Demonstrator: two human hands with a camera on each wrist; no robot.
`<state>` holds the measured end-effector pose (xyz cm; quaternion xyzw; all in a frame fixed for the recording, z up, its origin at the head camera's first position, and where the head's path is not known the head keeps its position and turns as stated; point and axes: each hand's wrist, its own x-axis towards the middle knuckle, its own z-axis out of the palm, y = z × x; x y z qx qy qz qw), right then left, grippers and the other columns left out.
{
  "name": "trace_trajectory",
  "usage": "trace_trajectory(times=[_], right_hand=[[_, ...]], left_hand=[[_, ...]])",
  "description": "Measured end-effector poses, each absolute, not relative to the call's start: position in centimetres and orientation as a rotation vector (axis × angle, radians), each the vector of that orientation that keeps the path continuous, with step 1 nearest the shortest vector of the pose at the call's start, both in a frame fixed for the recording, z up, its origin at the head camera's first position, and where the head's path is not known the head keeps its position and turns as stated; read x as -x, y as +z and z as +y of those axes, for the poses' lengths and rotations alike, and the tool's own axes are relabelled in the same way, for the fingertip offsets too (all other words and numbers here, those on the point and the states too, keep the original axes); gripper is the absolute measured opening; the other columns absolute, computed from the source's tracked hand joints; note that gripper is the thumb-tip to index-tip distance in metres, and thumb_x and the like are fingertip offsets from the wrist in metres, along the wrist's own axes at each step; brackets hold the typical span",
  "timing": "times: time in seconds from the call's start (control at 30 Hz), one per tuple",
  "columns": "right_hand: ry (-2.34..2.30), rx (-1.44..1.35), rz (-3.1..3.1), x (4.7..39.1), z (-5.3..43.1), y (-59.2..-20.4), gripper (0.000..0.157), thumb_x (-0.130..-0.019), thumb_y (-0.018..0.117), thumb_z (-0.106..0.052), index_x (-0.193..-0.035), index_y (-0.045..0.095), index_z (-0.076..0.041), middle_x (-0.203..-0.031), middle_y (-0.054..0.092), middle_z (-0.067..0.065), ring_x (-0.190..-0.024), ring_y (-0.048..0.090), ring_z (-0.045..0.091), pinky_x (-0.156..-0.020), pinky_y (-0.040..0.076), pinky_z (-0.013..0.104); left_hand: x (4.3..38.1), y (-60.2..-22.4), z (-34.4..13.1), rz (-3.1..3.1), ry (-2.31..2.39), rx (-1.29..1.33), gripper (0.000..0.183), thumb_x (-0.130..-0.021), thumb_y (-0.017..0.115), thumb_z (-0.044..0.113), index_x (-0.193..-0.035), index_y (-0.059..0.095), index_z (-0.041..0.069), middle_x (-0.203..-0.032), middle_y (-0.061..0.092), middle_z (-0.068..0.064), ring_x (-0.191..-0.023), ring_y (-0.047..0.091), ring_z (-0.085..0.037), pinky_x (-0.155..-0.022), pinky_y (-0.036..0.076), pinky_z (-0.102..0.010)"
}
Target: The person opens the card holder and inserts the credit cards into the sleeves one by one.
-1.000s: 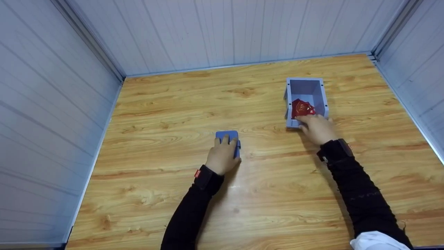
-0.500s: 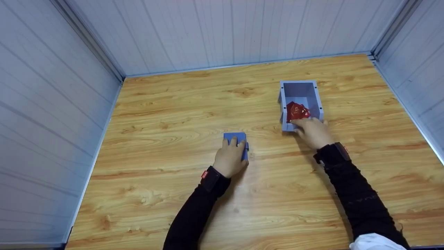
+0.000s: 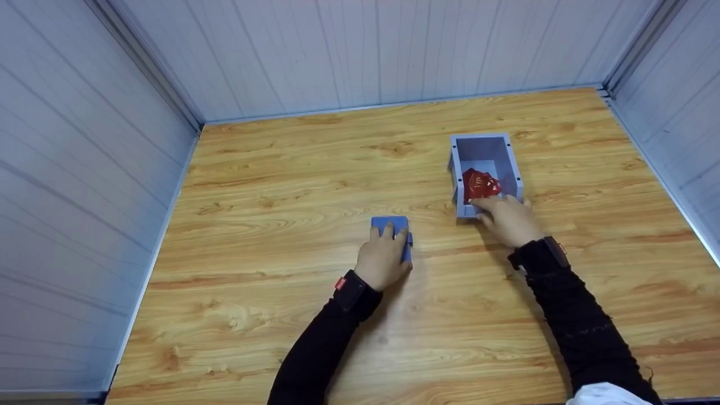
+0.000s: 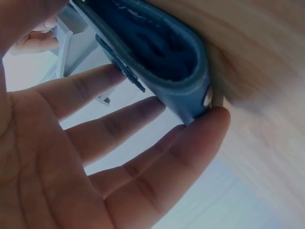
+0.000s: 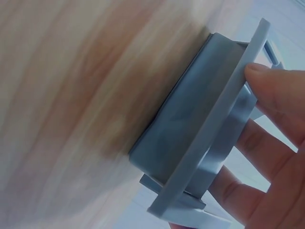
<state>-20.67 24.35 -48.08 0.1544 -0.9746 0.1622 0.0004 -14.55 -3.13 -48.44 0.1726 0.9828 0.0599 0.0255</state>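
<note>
My left hand (image 3: pixel 382 261) grips a small blue wallet (image 3: pixel 389 220) near the middle of the table, fingers over its top and the thumb at its right side. A short strap tab (image 3: pixel 410 239) sticks out on the wallet's right. The left wrist view shows its folded end (image 4: pixel 190 88) close over the wood. To the right, my right hand (image 3: pixel 511 220) holds the near rim of a grey open-topped plastic bin (image 3: pixel 457 163), with the thumb on the rim in the right wrist view. Red cards (image 3: pixel 478 185) marked "VIP" lie inside the bin, behind my fingers.
The wood-grain table (image 3: pixel 270 180) is bounded by pale panel walls at the back (image 3: pixel 349 50), left (image 3: pixel 73 225) and right (image 3: pixel 664 112). A gap of bare wood separates the wallet from the bin. White cloth (image 3: pixel 604 394) shows at the lower right edge.
My left hand has slid the wallet to the right and slightly nearer. My right hand has drawn the bin leftward and toward me, with the red cards still in it.
</note>
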Motion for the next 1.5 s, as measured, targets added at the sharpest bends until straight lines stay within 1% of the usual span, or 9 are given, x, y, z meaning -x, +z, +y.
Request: trace_trajectory(times=[0.27,0.5,0.67,0.83,0.93,1.03,1.13,1.3,1.5], right_hand=[[0.523,-0.488,-3.064,20.1,24.3,-48.0,0.037,-0.093,0.064,-0.018,-0.130,0.063,-0.018,-0.124,0.068,0.012,-0.099,0.058,0.034,-0.078,0.031,0.046],[0.568,-0.484,-3.084,20.1,24.4,-48.0,0.038,-0.094,0.063,-0.018,-0.132,0.061,-0.016,-0.128,0.065,0.015,-0.107,0.056,0.038,-0.088,0.031,0.055],[0.601,-0.461,-3.098,20.2,24.4,-47.8,0.040,-0.095,0.063,-0.022,-0.134,0.060,-0.013,-0.133,0.062,0.016,-0.117,0.052,0.043,-0.104,0.017,0.072],[0.607,-0.416,-3.034,20.2,24.1,-47.3,0.041,-0.093,0.064,-0.026,-0.132,0.060,-0.014,-0.131,0.063,0.016,-0.118,0.053,0.043,-0.110,0.007,0.074],[0.597,-0.391,-2.971,20.1,23.9,-46.9,0.039,-0.093,0.064,-0.027,-0.130,0.062,-0.014,-0.129,0.064,0.016,-0.119,0.054,0.042,-0.112,0.007,0.072],[0.591,-0.386,-2.892,19.9,23.5,-46.4,0.036,-0.094,0.064,-0.026,-0.126,0.064,-0.012,-0.126,0.065,0.018,-0.118,0.053,0.043,-0.113,0.011,0.070],[0.595,-0.397,-2.804,19.8,22.9,-45.9,0.032,-0.094,0.064,-0.025,-0.121,0.066,-0.007,-0.121,0.066,0.020,-0.115,0.055,0.043,-0.111,0.023,0.066],[0.622,-0.472,-2.669,19.8,21.4,-45.6,0.027,-0.092,0.067,-0.020,-0.111,0.070,-0.002,-0.112,0.069,0.021,-0.104,0.059,0.041,-0.096,0.043,0.054],[0.601,-0.594,-2.605,20.1,19.2,-45.7,0.021,-0.091,0.068,-0.020,-0.100,0.071,-0.001,-0.101,0.071,0.017,-0.096,0.062,0.038,-0.089,0.048,0.048]], left_hand=[[14.3,-48.5,-2.5,3.054,0.135,-0.529,0.069,-0.084,0.072,0.046,-0.141,0.052,0.014,-0.141,0.053,-0.017,-0.124,0.052,-0.038,-0.072,0.061,-0.044],[14.4,-48.6,-2.2,3.043,0.099,-0.505,0.070,-0.085,0.070,0.048,-0.144,0.050,0.016,-0.143,0.051,-0.016,-0.125,0.051,-0.037,-0.074,0.060,-0.043],[14.3,-48.6,-2.2,3.045,0.076,-0.499,0.070,-0.085,0.069,0.049,-0.144,0.049,0.017,-0.144,0.051,-0.015,-0.125,0.051,-0.035,-0.079,0.058,-0.045],[14.3,-48.4,-2.4,3.046,0.097,-0.498,0.072,-0.085,0.069,0.051,-0.145,0.047,0.017,-0.145,0.051,-0.015,-0.125,0.052,-0.035,-0.084,0.056,-0.048],[14.4,-48.3,-2.8,3.046,0.123,-0.523,0.075,-0.084,0.069,0.054,-0.145,0.046,0.017,-0.145,0.050,-0.016,-0.126,0.052,-0.037,-0.088,0.053,-0.051],[14.6,-48.2,-3.5,3.039,0.134,-0.550,0.079,-0.084,0.068,0.057,-0.146,0.045,0.016,-0.146,0.049,-0.016,-0.129,0.050,-0.040,-0.094,0.050,-0.053],[15.0,-48.2,-4.4,3.001,0.174,-0.558,0.081,-0.084,0.067,0.058,-0.148,0.042,0.014,-0.149,0.045,-0.017,-0.135,0.044,-0.040,-0.100,0.047,-0.054],[15.7,-48.3,-5.8,2.925,0.274,-0.551,0.083,-0.084,0.069,0.054,-0.149,0.040,0.011,-0.154,0.037,-0.020,-0.141,0.037,-0.041,-0.107,0.043,-0.052],[16.0,-48.6,-6.5,2.871,0.362,-0.535,0.089,-0.083,0.073,0.051,-0.151,0.036,0.006,-0.157,0.031,-0.020,-0.143,0.035,-0.036,-0.110,0.043,-0.045]])
